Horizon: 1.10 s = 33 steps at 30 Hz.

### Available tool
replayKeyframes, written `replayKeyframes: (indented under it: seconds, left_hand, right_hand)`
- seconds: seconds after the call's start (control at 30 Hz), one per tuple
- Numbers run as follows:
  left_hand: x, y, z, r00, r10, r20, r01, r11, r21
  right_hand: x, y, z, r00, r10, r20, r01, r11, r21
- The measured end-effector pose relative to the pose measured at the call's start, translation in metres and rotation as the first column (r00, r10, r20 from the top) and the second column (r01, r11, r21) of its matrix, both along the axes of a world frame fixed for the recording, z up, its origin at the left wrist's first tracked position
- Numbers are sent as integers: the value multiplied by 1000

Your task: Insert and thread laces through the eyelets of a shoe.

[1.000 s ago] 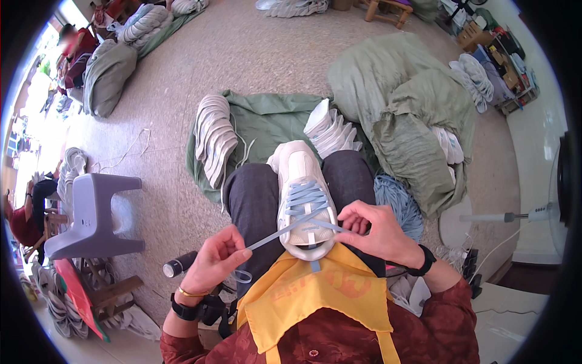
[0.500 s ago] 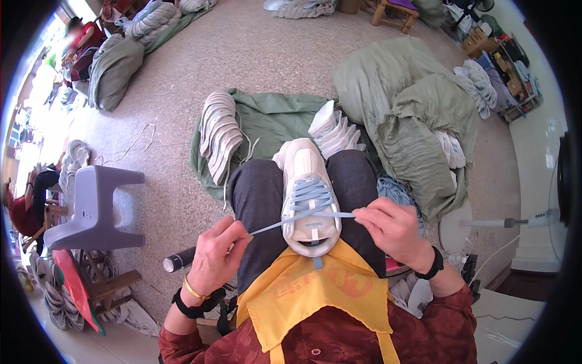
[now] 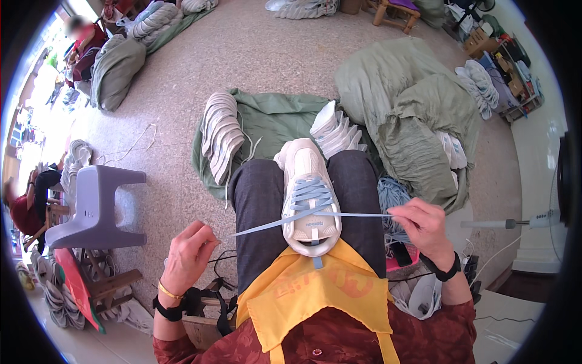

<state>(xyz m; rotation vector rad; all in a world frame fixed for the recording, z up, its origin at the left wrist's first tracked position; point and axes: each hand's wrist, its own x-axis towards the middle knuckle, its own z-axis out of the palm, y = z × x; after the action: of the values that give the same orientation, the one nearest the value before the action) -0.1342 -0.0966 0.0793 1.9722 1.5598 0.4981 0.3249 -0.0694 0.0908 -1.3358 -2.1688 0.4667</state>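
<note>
A white and pale beige sneaker (image 3: 306,161) rests between my thighs, its toe pointing away from me. Light blue shoelace (image 3: 311,194) criss-crosses its front, and the two ends cross over the tongue. My left hand (image 3: 189,255) is out to the left beside my thigh, pinching one lace end between thumb and fingers. Off to the right, my right hand (image 3: 426,227) pinches the other end. Both lace ends are stretched nearly straight, the left one sloping down toward its hand. A yellow apron (image 3: 315,291) lies under the shoe's heel.
Stacked shoe uppers (image 3: 219,133) and more white uppers (image 3: 332,132) lie on a green cloth (image 3: 276,109) ahead. A large green sack (image 3: 418,109) stands right of them, blue laces (image 3: 393,203) below it. Left is a grey plastic chair (image 3: 97,206); right, a fan (image 3: 555,218). People sit far left.
My hands have moved apart, left hand further left, right hand further right, drawing out longer lengths of lace. The shoe has stayed in place.
</note>
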Motion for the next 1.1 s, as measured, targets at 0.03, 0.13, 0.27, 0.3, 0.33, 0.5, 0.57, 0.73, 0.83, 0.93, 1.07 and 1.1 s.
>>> replayKeyframes:
  seconds: [0.03,0.13,0.27,0.3,0.33,0.5,0.57,0.73,0.83,0.93,1.07,1.1]
  left_hand:
    - [-4,0,1,999,31,-13,-31,998,-53]
    - [-15,1,-2,998,-11,-60,20,989,147]
    - [-40,-3,-5,987,105,-120,-96,992,76]
    - [-47,-3,-9,986,122,-118,-111,989,97]
    - [-54,-3,-10,985,124,-119,-113,989,97]
    - [-88,-3,-17,964,240,-114,-237,971,42]
    - [-99,-4,-21,951,279,-129,-277,960,37]
    - [-107,0,-16,951,254,-179,-248,967,53]
    - [-106,4,-11,952,240,-189,-230,970,74]
    - [-107,7,-9,954,234,-187,-221,971,87]
    - [-106,12,-4,955,227,-189,-216,973,76]
    - [-104,16,-3,956,225,-188,-214,974,79]
  right_hand:
    - [3,0,-1,1000,1,-2,-1,1000,1]
    - [18,4,-5,997,-76,-3,76,997,1]
    - [56,10,-17,982,-191,-6,191,982,-10]
    - [67,10,-20,968,-250,-16,248,966,-75]
    - [76,9,-23,951,-308,-25,302,943,-141]
    - [106,8,-42,947,-317,-46,308,941,-141]
    - [112,10,-44,933,-358,-11,347,910,-229]
    - [140,11,-65,916,-399,-45,370,883,-290]
    - [160,13,-74,906,-420,-49,383,863,-330]
    - [169,15,-77,897,-439,-44,392,839,-378]
    - [176,20,-75,906,-418,72,391,757,-523]
    - [171,23,-72,905,-420,71,393,758,-521]
